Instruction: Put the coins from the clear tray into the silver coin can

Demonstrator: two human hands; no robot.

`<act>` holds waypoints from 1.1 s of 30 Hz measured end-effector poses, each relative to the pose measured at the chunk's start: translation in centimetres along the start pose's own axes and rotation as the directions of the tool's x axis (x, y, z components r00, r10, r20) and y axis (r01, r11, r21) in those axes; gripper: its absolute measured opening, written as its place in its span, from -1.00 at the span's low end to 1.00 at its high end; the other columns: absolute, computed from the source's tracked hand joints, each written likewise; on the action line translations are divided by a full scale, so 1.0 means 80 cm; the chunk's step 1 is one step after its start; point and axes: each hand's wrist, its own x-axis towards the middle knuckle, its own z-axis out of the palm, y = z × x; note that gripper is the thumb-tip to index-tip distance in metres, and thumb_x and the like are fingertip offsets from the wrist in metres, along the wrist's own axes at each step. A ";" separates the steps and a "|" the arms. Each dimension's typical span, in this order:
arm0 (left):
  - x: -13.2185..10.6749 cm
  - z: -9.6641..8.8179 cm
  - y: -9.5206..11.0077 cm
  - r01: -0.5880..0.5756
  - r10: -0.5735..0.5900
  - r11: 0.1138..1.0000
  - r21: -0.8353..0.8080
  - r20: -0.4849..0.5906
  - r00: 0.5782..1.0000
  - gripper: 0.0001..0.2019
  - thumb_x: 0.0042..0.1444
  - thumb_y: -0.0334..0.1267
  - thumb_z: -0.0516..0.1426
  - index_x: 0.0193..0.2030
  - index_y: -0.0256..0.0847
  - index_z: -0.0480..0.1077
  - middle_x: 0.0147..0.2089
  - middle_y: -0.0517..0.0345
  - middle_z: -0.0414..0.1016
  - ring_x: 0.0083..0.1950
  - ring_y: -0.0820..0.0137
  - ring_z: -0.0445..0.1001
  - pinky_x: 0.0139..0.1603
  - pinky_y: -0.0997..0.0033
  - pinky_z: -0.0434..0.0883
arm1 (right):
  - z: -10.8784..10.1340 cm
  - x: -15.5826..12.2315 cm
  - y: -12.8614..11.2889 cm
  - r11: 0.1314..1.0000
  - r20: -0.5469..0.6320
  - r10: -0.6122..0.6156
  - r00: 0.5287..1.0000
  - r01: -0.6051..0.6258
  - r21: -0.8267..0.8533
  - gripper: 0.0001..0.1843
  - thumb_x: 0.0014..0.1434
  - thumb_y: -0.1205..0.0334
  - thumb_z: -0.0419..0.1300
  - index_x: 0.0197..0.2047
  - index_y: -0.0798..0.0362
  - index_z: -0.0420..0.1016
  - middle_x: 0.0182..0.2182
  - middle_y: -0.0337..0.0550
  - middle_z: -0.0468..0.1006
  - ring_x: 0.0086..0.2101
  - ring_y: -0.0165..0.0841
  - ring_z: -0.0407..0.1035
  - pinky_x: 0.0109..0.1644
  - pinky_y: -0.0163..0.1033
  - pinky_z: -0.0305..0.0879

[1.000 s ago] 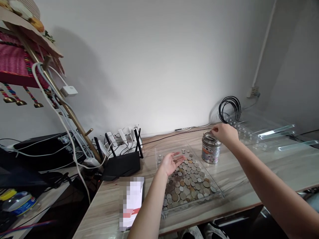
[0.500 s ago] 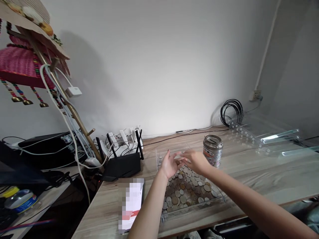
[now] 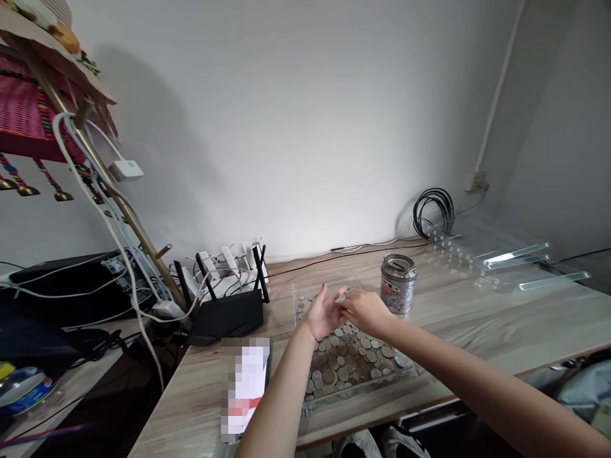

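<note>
Coins lie in the tray just beneath the spread-open left hand, whose palm the right hand, fingers bunched together, seems to pick from, needing a firm pinch to lift one.

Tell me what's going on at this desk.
A person works bare-handed above a clear tray of coins on the wooden desk. The left hand is open, palm up, over the tray. The right hand brings its fingertips to that palm; whether they pinch a coin is hidden. A slotted metal tin stands untouched right of the tray, and a black router sits left.
</note>
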 end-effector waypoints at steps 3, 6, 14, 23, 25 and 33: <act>0.002 -0.008 0.000 -0.025 0.031 0.995 0.094 -0.071 0.997 -0.37 0.01 0.17 -0.19 0.12 -0.20 0.08 -0.24 -0.02 0.41 -0.27 0.38 0.40 -0.26 0.41 0.24 | -0.023 -0.001 0.016 0.989 -0.010 0.145 0.989 -0.145 -0.010 -0.71 0.09 0.24 -0.09 -0.38 0.05 0.45 -0.39 -0.07 0.47 -0.34 -0.32 0.33 -0.37 -0.32 0.14; 0.009 -0.021 0.000 -0.058 0.170 0.940 0.336 -0.315 0.934 -0.44 0.03 0.11 -0.14 0.07 -0.22 0.13 -0.11 -0.09 0.37 -0.15 0.32 0.38 -0.23 0.38 0.27 | -0.060 -0.002 0.071 0.892 -0.121 0.451 0.884 -0.448 0.055 -0.67 0.09 0.11 -0.10 -0.34 -0.01 0.46 -0.39 -0.10 0.48 -0.39 -0.32 0.33 -0.40 -0.30 0.15; 0.020 -0.039 0.000 0.022 0.508 0.686 0.727 -0.501 0.701 -0.77 -0.03 -0.22 -0.04 -0.33 -0.25 0.36 -0.23 0.00 0.44 -0.23 0.37 0.40 -0.43 0.50 0.30 | -0.075 0.005 0.170 0.677 0.008 0.734 0.679 -0.731 -0.083 -0.78 -0.13 0.30 0.08 -0.36 0.09 0.47 -0.31 0.02 0.46 -0.32 -0.24 0.35 -0.39 -0.27 0.20; 0.018 -0.050 0.002 0.270 0.599 0.290 0.918 -0.395 0.697 -0.71 0.01 -0.34 -0.12 -0.25 -0.27 0.37 -0.14 -0.01 0.43 -0.11 0.36 0.37 -0.12 0.41 0.26 | -0.052 0.000 0.136 0.794 -0.174 0.601 0.780 -0.608 0.018 -0.69 0.05 0.15 -0.06 -0.25 0.02 0.45 -0.29 -0.03 0.47 -0.27 -0.25 0.33 -0.29 -0.23 0.18; 0.018 -0.051 -0.003 0.375 0.445 0.060 0.925 -0.361 0.819 -0.72 0.02 -0.29 -0.09 -0.22 -0.23 0.37 -0.05 0.00 0.38 -0.01 0.33 0.31 -0.03 0.39 0.20 | -0.021 0.007 0.108 0.890 -0.076 0.450 0.890 -0.440 0.121 -0.65 0.10 0.14 -0.13 -0.23 -0.01 0.44 -0.30 -0.08 0.48 -0.29 -0.31 0.34 -0.26 -0.27 0.18; 0.000 -0.037 -0.017 0.404 0.180 -0.231 0.885 -0.369 0.912 -0.38 -0.29 -0.08 0.17 0.01 -0.15 0.23 0.19 -0.09 0.01 0.19 0.00 -0.05 0.07 0.09 0.04 | 0.109 0.024 0.044 0.970 0.351 0.029 0.936 -0.112 0.218 -0.38 0.09 -0.05 -0.17 0.19 -0.02 -0.03 0.16 0.11 -0.04 0.10 0.01 -0.13 -0.04 0.20 -0.08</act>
